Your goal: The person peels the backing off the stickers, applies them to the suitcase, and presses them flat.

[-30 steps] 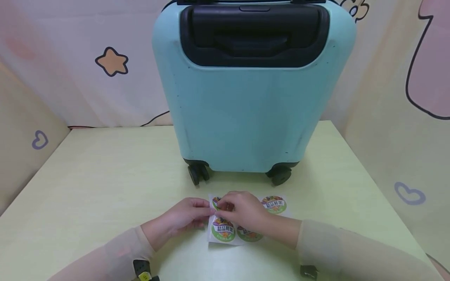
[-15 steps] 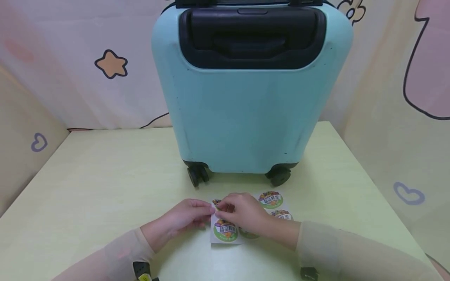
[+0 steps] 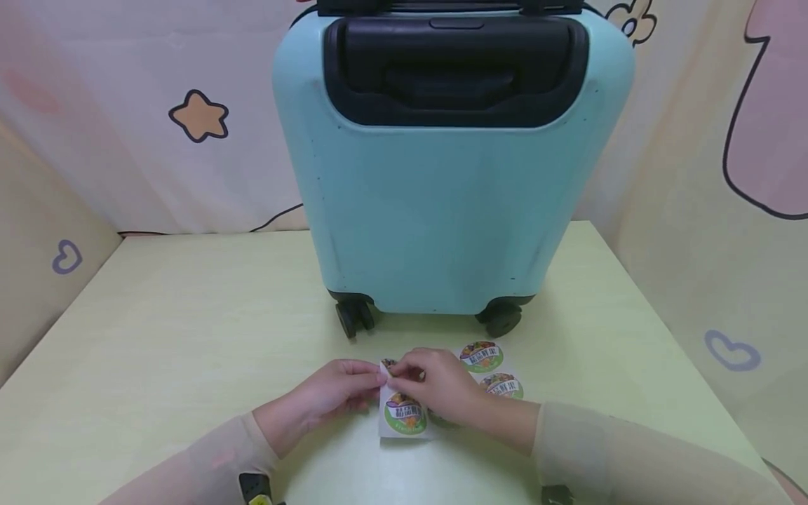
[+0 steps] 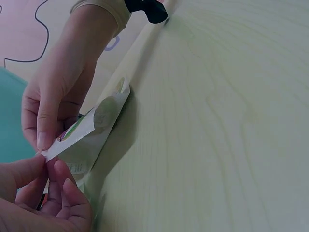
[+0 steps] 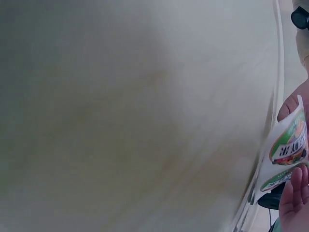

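Note:
Between my two hands is a white sheet [image 3: 421, 433] of round fruit-label stickers with green rims. My left hand [image 3: 337, 389] pinches the sheet's left edge between thumb and fingers. My right hand [image 3: 442, 382] pinches at the same edge close beside the left fingertips, covering part of the stickers. In the left wrist view the sheet [image 4: 108, 113] is raised off the table and bent, its pale back showing. A sticker [image 5: 289, 145] faces the right wrist camera. Whether any sticker is lifted from its backing is hidden by the fingers.
A light blue suitcase [image 3: 435, 217] with black wheels [image 3: 503, 319] stands upright on the pale table [image 3: 189, 315], just behind the sheet. Patterned cloth walls [image 3: 126, 140] enclose the back and sides. A thin dark cable [image 3: 278, 215] runs along the table's back edge.
The sheet has shifted and bent up a little under my hands, so its right-hand stickers sit differently and another shows beyond my right wrist. Both hands keep nearly the same place.

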`<state>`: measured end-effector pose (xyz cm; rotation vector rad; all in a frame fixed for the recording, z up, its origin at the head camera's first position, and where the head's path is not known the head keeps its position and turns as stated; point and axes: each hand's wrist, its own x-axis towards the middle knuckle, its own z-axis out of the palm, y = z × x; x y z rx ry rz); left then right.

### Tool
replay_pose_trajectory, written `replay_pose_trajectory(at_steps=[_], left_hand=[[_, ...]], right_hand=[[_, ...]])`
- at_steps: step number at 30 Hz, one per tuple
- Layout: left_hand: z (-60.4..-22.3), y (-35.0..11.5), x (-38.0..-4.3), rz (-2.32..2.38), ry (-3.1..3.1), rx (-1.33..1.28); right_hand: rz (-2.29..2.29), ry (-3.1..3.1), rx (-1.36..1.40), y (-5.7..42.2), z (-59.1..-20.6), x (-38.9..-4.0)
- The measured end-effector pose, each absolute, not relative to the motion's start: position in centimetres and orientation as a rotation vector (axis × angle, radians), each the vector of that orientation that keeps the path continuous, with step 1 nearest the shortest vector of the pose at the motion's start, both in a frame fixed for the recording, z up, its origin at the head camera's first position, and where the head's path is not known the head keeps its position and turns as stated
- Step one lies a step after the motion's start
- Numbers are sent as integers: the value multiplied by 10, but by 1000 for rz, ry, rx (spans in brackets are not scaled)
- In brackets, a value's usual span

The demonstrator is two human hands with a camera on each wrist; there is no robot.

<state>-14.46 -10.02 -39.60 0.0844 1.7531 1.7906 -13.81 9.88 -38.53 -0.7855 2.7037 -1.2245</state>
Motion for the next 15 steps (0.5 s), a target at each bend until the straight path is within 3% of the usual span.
replay_pose_trajectory(at_steps=[15], left_hand=[[-386,-99,-144,1758,1796,128]], right_hand=[[-1557,2492,-484,108,-391,-140]])
